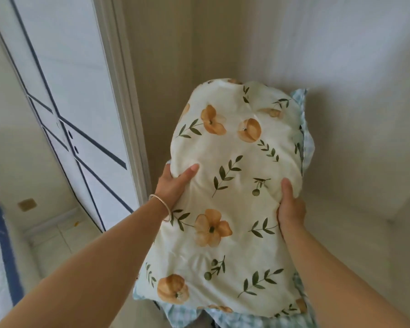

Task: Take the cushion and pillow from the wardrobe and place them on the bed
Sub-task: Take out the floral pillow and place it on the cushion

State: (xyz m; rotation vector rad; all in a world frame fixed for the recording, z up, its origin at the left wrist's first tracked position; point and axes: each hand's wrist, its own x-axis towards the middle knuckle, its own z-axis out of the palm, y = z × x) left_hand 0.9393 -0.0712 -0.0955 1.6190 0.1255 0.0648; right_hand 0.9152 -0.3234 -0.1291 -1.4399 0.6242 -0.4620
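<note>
— What is worn on the arms?
— No sleeves in view on either forearm. A thin silver bangle (161, 207) circles the left wrist, left of the frame's centre.

Pale wardrobe shelf (346, 233); floral pillow (232, 185) over it, whether resting unclear.

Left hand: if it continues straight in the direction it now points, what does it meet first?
The left hand already grips the floral pillow, so it would press deeper into that. Beyond lies probably the beige wall; depth is unclear.
</note>
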